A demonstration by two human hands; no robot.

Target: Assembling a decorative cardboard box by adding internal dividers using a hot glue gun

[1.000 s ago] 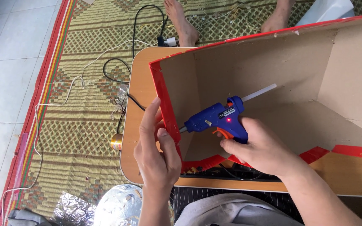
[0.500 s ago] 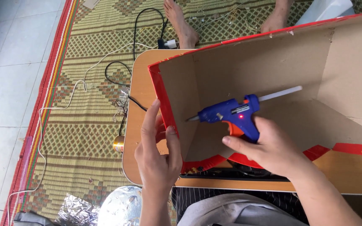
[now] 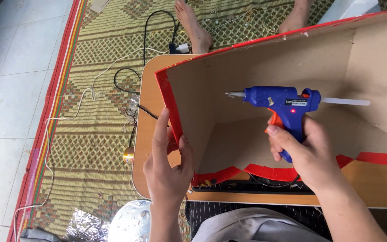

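The right hand [image 3: 312, 157] holds a blue glue gun [image 3: 281, 105] inside the cardboard box [image 3: 292, 58]; the left hand [image 3: 169, 166] grips the box's red-edged end wall.

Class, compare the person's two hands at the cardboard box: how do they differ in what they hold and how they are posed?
The left hand pinches the cardboard box's red-edged end wall, fingers pointing up; the right hand wraps the blue glue gun's handle, a finger at its orange trigger. The left hand is outside the box, the right over its open inside. Both are bare.

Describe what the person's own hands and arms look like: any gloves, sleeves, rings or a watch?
Both are bare. The left hand and the right hand wear no gloves, and no ring, watch or bracelet shows. No sleeve covers either forearm as far as the picture reaches. The fingernails look short and unpainted. No marks or tattoos are visible.
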